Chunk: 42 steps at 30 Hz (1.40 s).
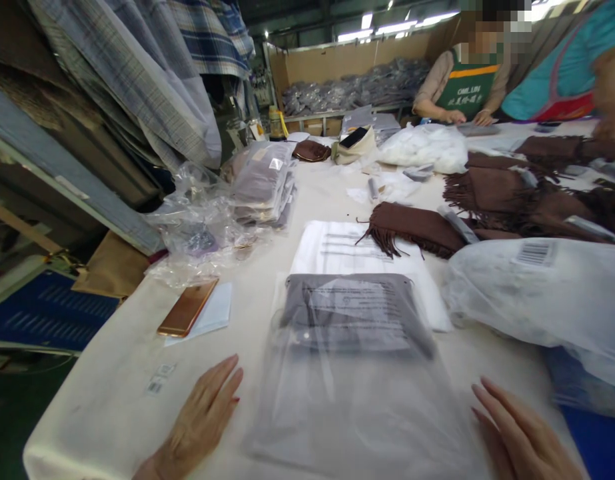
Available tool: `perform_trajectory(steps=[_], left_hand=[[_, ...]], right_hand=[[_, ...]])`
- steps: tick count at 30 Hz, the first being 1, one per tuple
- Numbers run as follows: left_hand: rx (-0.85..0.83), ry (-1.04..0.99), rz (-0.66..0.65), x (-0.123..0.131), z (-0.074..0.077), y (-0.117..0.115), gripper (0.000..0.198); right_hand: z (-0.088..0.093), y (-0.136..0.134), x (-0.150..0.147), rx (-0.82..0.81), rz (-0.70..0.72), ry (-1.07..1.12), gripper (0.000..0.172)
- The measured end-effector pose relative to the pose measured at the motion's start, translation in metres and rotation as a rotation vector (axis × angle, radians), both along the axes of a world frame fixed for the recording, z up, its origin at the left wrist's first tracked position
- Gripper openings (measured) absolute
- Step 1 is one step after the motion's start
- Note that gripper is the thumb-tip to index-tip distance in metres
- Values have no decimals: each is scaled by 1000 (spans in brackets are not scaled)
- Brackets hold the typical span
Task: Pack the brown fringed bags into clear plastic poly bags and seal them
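In front of me on the table lies a clear plastic bag (357, 400) with a folded grey textile (357, 313) in its far end and printed text across it. My left hand (202, 413) is beside the bag's left edge, fingers stretched out and holding nothing. To the right of the bag, my right hand (522, 433) is also apart from it, fingers extended, with nothing visible in it. Under the far end of the bag is a stack of white printed plastic bags (317, 247). A folded brown fringed scarf (417, 227) rests just behind that stack.
A gold phone (188, 308) on white paper (217, 310) lies at left. Packed grey bags (262, 180) and crumpled plastic (202, 227) are behind it. A large white plastic bag (537, 287) bulges at right, near more brown scarves (507, 190). Two people work across the table (317, 190).
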<state>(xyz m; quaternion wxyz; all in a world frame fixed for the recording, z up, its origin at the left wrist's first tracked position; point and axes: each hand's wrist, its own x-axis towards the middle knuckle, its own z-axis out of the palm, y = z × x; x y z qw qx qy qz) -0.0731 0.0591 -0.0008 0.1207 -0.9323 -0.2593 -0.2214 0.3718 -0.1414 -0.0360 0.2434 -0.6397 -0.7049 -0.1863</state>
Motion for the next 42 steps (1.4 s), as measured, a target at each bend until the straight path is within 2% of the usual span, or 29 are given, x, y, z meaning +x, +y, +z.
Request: perform_trajectory(steps=[2,6,9,11,15,17,22,23,25,26,28,29,31,34,36,39,42], left_hand=[[31,67,-51,3,-4,20,56],[2,118,-214,33,0,42,56],[0,166,-370,51,6,49,55],[-16,225,-440,53,9,52,48],[-195,266,-424,45,8,57,43],[-268,200,-399,42,7,53,42],[-317,58,-363,41,5,34,44],[-388,37,-359,41,3,33,43],[-636,-10,-321,41,1,36,35],[-793,-33,-246,42,1,40,35],[-1051,-88,-7,48,3,50,43],[-1124,-120,121,53,5,54,46],[-1153,-186,306,67,11,61,51],[-1058,-272,441,90,14,64,55],[-938,-247,554,102,12,64,53],[-727,-21,662,114,4,67,45],[-595,155,672,120,-1,70,33]], right_hand=[[2,25,6,-21,63,-84,60],[5,62,4,-55,283,-157,64],[16,72,4,-81,444,-185,58],[24,73,8,-155,491,-174,51],[31,68,17,-322,418,-24,46],[28,65,19,-333,405,44,45],[23,60,17,-321,398,119,45],[23,59,17,-357,418,171,42],[23,60,16,-500,410,389,37],[23,61,16,-582,360,546,36],[22,65,16,-681,209,847,43],[21,68,15,-693,127,945,48],[22,72,11,-672,26,1018,53],[23,76,-1,-650,-109,983,44],[21,78,-12,-600,-262,944,46],[15,86,-27,-589,-521,827,49],[15,97,-36,-703,-673,633,44]])
